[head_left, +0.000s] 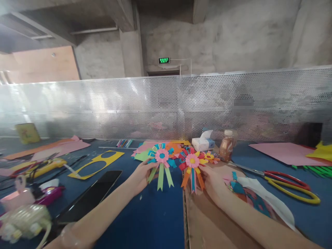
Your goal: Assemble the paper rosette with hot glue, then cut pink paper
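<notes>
Two paper rosettes are held up side by side in front of me. My left hand grips the left paper rosette, which has blue loops, a pink ring, a blue centre and green ribbon tails. In my right hand is the right paper rosette, with red and yellow loops, a pink ring and orange, blue and pink tails. The fingers of both hands are partly hidden behind the rosettes. A smaller paper flower shows just right of the right rosette.
Large scissors and a brown bottle are at right, near a tissue box. A black phone, yellow cut-out paper and a glue gun lie left. A perforated metal screen closes the back.
</notes>
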The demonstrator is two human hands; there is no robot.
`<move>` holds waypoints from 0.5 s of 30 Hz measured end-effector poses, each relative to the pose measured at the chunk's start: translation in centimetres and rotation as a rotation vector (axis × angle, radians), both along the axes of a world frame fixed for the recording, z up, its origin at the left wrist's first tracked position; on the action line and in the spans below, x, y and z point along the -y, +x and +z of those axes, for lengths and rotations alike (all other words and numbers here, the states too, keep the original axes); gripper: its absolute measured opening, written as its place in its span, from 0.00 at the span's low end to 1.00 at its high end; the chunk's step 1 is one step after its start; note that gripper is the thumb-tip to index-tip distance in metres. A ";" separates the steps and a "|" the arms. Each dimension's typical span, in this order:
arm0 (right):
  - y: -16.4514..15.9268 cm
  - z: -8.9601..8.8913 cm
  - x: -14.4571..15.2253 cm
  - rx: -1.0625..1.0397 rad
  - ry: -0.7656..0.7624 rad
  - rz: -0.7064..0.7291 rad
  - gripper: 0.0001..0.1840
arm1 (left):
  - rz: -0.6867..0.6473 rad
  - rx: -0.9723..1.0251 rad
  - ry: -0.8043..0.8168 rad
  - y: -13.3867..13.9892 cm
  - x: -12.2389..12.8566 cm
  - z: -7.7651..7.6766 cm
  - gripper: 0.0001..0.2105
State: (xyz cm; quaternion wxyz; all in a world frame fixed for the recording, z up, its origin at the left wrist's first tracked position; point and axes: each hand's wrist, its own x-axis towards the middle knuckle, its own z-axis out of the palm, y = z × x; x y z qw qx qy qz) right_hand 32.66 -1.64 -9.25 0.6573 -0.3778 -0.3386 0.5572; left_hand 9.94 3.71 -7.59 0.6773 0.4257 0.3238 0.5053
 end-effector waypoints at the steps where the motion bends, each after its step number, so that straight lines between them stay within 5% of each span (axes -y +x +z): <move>1: 0.0 0.1 0.0 -0.008 -0.014 -0.004 0.12 | -0.015 0.002 -0.011 0.1 0.2 0.1 0.10; 15: 0.0 -0.3 -0.1 0.066 0.033 -0.052 0.09 | -0.181 0.011 -0.078 0.9 2.1 0.3 0.12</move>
